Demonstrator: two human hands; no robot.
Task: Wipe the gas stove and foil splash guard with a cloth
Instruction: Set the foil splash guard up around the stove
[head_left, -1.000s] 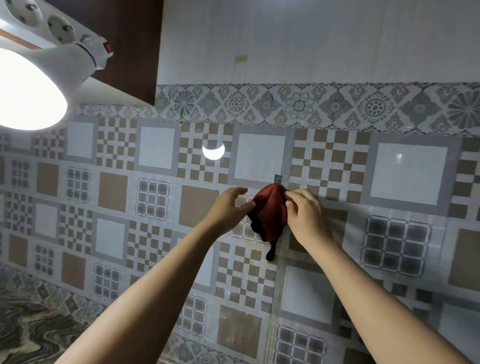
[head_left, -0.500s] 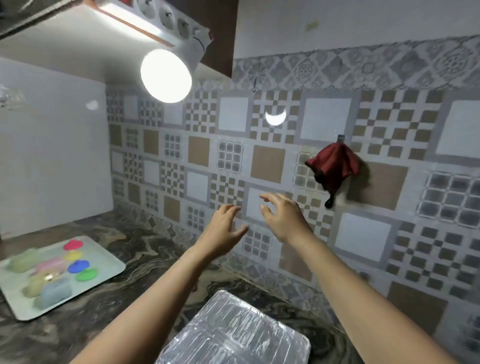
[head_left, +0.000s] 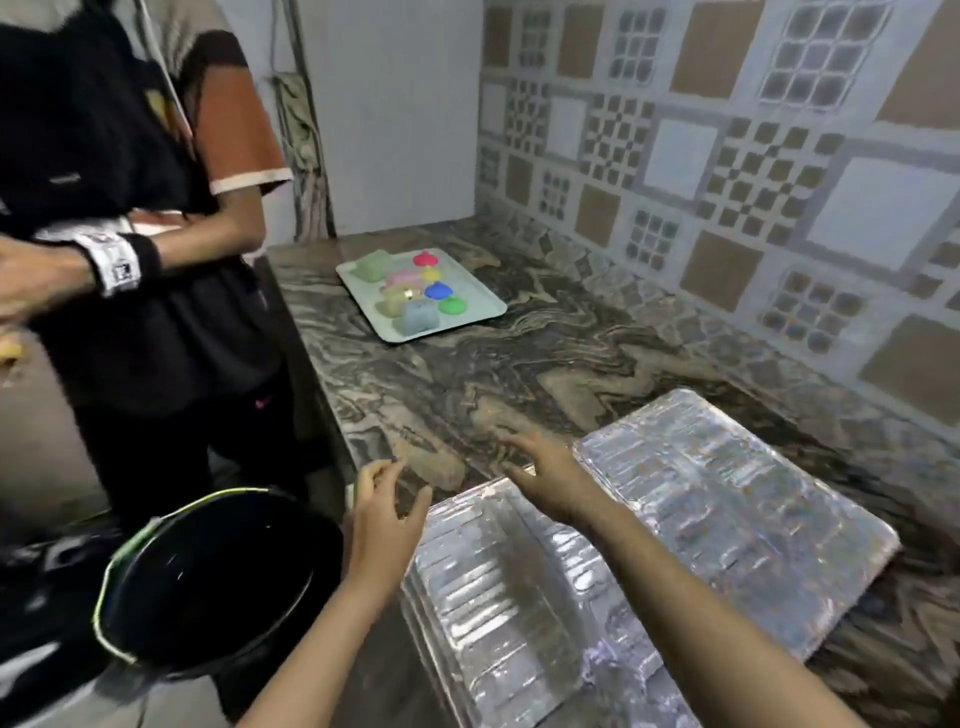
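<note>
Both hands are dropping from the tiled wall down to tabletop level, and the view is swinging down and left, so the red cloth on its hook is out of frame now. Foil splash guard (head_left: 727, 519) is lying as ribbed silver panels on the tabletop (head_left: 493, 374) at near right, one panel sitting farther right and another nearer and left, edges meeting. Right hand (head_left: 550, 478) is hovering over the far-left corner of the guard with fingers spread and holding nothing; cannot tell whether it is touching the foil. Left hand (head_left: 382, 512) is hanging just left of the near panel, over the tabletop edge, fingers loosely curled and gripping nothing. Both forearms are coming in from the near edge.

Farther back on the marbled tabletop, a pale tray (head_left: 478, 299) is sitting well apart from the guard, carrying small coloured pieces in red, yellow, blue, green and pink. Patterned tiled wall (head_left: 727, 182) is running along the right and far side, meeting a plain white wall (head_left: 395, 104) at the far corner. A black round container (head_left: 218, 577) with a thin green rim is sitting at near left, beside the left forearm. A second person (head_left: 130, 234) in dark clothes is standing at far left, wearing a wristband (head_left: 117, 260).
</note>
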